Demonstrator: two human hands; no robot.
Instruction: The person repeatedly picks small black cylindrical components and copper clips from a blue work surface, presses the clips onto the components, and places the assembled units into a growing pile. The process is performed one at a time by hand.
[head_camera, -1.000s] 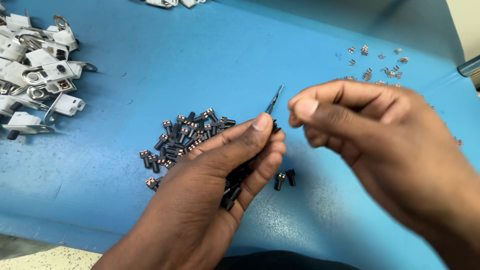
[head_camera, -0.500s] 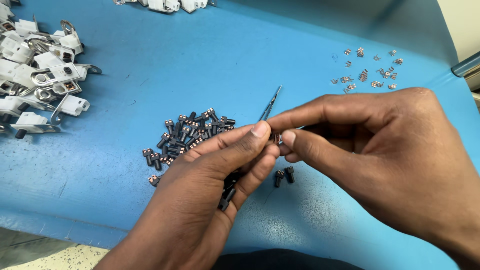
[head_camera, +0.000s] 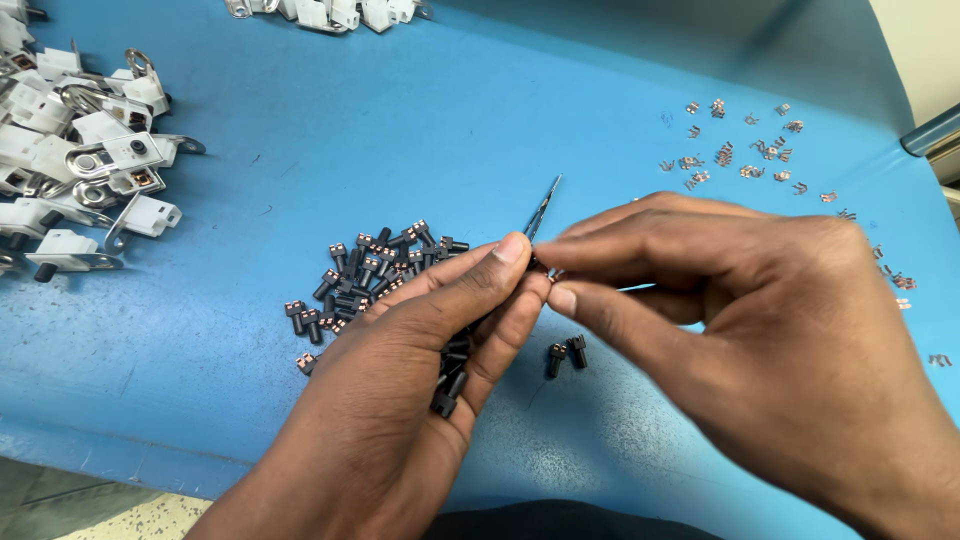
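Observation:
My left hand (head_camera: 400, 400) pinches thin dark tweezers (head_camera: 544, 206) between thumb and forefinger, tips pointing up and away. Several small black parts (head_camera: 450, 385) lie in its curled fingers. My right hand (head_camera: 760, 340) comes in from the right, and its thumb and forefinger are closed on a tiny metallic piece (head_camera: 553, 273) right at my left fingertips. Both hands hover just above the blue table (head_camera: 400, 120). A loose pile of black parts with copper tips (head_camera: 370, 272) lies just left of the hands. Two more black parts (head_camera: 565, 355) rest under my right fingers.
White plastic pieces with metal rings (head_camera: 90, 170) are heaped at the left edge, and more white pieces (head_camera: 330, 12) sit at the top edge. Tiny copper clips (head_camera: 740, 150) are scattered at the upper right. The table's front edge (head_camera: 150, 460) runs along the lower left.
My right hand has come left and down from a raised pinch to meet my left fingertips. The left hand has kept the tweezers in about the same place.

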